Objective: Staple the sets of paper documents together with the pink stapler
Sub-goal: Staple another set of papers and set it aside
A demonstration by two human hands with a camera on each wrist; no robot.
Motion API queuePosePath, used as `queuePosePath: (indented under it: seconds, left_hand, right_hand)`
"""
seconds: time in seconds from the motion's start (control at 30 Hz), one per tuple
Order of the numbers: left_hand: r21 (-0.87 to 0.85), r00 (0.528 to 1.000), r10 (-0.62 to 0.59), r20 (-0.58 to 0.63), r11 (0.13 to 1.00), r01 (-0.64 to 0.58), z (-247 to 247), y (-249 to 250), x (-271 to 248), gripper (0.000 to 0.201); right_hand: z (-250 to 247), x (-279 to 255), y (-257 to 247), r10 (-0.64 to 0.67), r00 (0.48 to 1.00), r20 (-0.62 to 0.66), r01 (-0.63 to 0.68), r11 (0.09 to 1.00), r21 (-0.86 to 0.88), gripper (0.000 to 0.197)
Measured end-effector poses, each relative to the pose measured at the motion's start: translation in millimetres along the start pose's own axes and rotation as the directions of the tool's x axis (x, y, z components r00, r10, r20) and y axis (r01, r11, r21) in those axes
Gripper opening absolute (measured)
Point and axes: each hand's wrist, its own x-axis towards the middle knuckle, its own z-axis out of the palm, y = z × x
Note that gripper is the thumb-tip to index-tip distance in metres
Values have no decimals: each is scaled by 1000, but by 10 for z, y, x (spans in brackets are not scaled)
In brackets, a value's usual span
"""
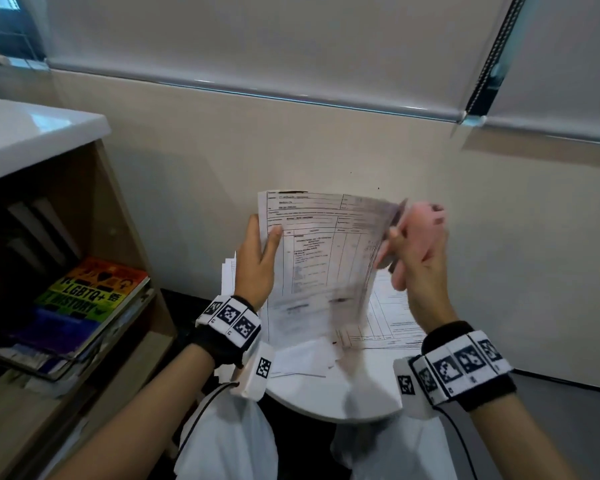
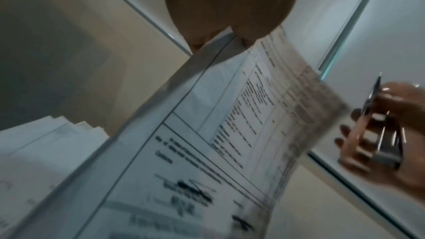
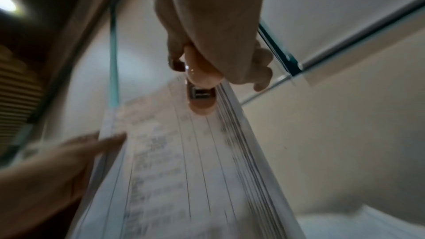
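A set of printed paper sheets (image 1: 323, 258) is held upright above the small white table (image 1: 347, 400). My left hand (image 1: 257, 261) grips the set at its left edge, thumb on the front, and shows in the right wrist view as the left hand (image 3: 57, 166). My right hand (image 1: 420, 247) holds the pink stapler (image 1: 418, 233) at the sheets' upper right corner. The stapler (image 2: 372, 134) shows its metal underside in the left wrist view, just off the paper's edge (image 2: 317, 108). The right wrist view has the stapler (image 3: 201, 88) at the top of the sheets (image 3: 184, 161).
More loose documents (image 1: 392, 317) lie spread on the table under the held set. A wooden shelf unit (image 1: 94, 209) with a rainbow-covered book (image 1: 90, 292) stands at my left. A beige wall and window blinds are close behind. White-clad knees sit below the table.
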Motion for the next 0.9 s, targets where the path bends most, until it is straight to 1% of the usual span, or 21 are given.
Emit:
queuePosePath:
  seconds: [0.07, 0.1, 0.2, 0.27, 0.33, 0.37, 0.4, 0.47, 0.5, 0.6, 0.67, 0.77, 0.9]
  left_hand:
    - [21, 1000, 5, -7, 1000, -5, -48, 51, -28, 19]
    - [19, 1000, -5, -3, 1000, 5, -57, 68, -56, 17]
    - [-7, 998, -55, 30, 998, 56, -63, 92, -194, 18]
    - [-48, 993, -102, 54, 993, 105, -68, 90, -294, 20]
    - [-59, 989, -123, 77, 990, 128, -78, 96, -385, 21]
    - [-57, 988, -127, 87, 990, 132, -86, 103, -419, 21]
    - [-51, 988, -125, 91, 990, 130, -99, 112, -447, 21]
    - [-29, 989, -120, 88, 992, 123, -127, 122, -460, 20]
    - [-17, 989, -123, 86, 992, 125, -139, 117, -452, 20]
    - [18, 989, -121, 79, 993, 120, -164, 97, -414, 22]
    - [38, 990, -120, 72, 992, 117, -163, 70, -395, 25]
    - [65, 989, -128, 70, 990, 123, -160, 49, -386, 32]
    - [72, 991, -95, 96, 993, 89, -174, 112, -347, 24]
  right_hand:
    - [142, 32, -324, -88, 992, -87, 95, 992, 80, 44]
    - [245, 38, -471, -102, 989, -109, 116, 984, 136, 35]
    - [681, 103, -725, -61, 987, -150, 99, 959, 267, 17]
    - [994, 172, -756, -23, 986, -165, 69, 959, 275, 19]
    - [1233, 233, -707, 37, 987, -156, 0, 973, 231, 17]
    - [1322, 261, -642, 59, 986, -156, -29, 982, 186, 14]
    - [1395, 279, -564, 60, 986, -157, -41, 991, 124, 17]
    - [1492, 290, -402, 16, 990, -143, -21, 999, -37, 30]
    - [1525, 279, -334, -19, 992, -127, 5, 994, -107, 34]
    - [1608, 225, -222, -78, 994, -82, 58, 973, -224, 34]
    - [1659, 186, -209, -107, 992, -62, 87, 960, -265, 35]
    - [1717, 191, -201, -132, 989, -63, 112, 959, -259, 34]
    - [1650, 187, -272, -108, 994, -32, 96, 957, -275, 38]
